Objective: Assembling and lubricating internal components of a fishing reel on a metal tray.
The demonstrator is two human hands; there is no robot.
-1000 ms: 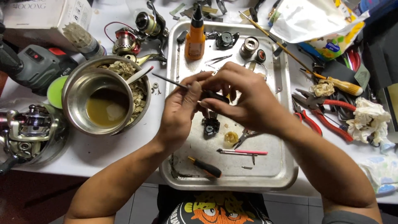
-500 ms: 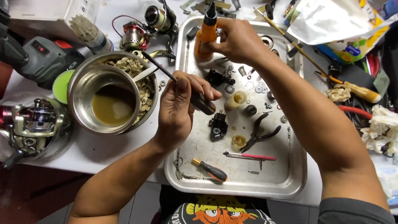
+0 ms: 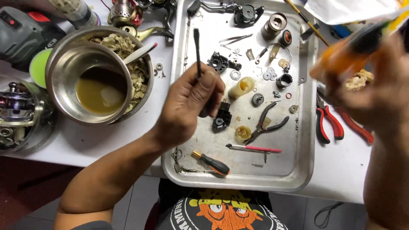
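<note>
Metal tray (image 3: 304, 140); left hand (image 3: 187, 106) pinching brush (image 3: 197, 47).

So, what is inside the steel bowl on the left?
The steel bowl holds murky yellow-brown liquid. It sits in a larger bowl with tan scraps; what lies beneath is hidden.

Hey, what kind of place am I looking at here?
Likely a home repair bench for fishing reels: a metal tray of small reel parts, red-handled pliers, and a whole reel beside a steel bowl.
</note>
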